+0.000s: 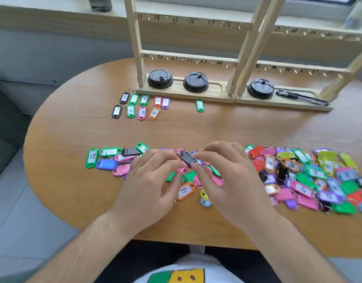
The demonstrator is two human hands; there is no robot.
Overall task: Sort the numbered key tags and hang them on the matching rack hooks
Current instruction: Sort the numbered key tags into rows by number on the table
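Observation:
A black key tag (188,158) is held just above the tag pile between both hands. My left hand (149,180) pinches its left end and my right hand (227,176) pinches its right end. A wide pile of coloured key tags (298,174) spreads across the table in front of me, partly hidden under my hands. Two short rows of sorted tags (142,106) lie near the left rack's base, with a lone green tag (199,105) further right. Two wooden racks (188,60) (298,68) with numbered hooks stand at the back; no tags hang on the hooks in view.
Three black cup lids (160,78) (195,82) (260,88) sit on the rack bases, and black pens (300,97) lie on the right base. The wooden table (73,139) has a rounded left end. A window ledge runs behind the racks.

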